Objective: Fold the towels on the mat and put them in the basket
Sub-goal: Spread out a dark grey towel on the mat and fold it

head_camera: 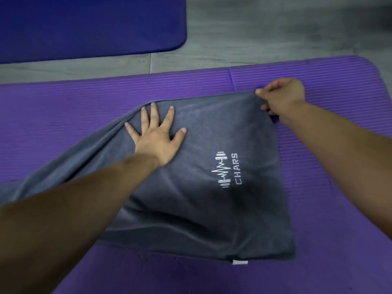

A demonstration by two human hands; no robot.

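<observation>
Two mats lay on a grey plank floor point(275, 28): a ribbed purple mat point(63, 124), near and filling most of the view, and a dark blue mat point(84, 24) farther off at the upper left, with bare floor between them. One grey towel point(212, 219) rested on the purple mat. Its right part was spread fairly flat and bore a white logo point(229, 170) of a barbell and a pulse line beside the letters CHARS. A small white tag point(240, 262) sat at its near edge. The left hand point(157, 136) lay flat on the towel's far left part, fingers straight and spread wide, pressing the cloth down. The right hand point(282, 96) pinched the towel's far right corner between thumb and curled fingers.

Much was cut off. The blue mat ran out of the picture at the top and left; the purple mat ran out at the left, the bottom and the right. The towel's left end gathered into long folds, passed behind the left forearm point(63, 219) and met the left edge of the picture, so its full length could not be told. The right forearm point(339, 145) covered part of the purple mat. The right fingertips were tucked behind the cloth and hard to make out. Along the towel's near left edge a paler layer showed beneath, but how many layers lay there could not be told.
</observation>
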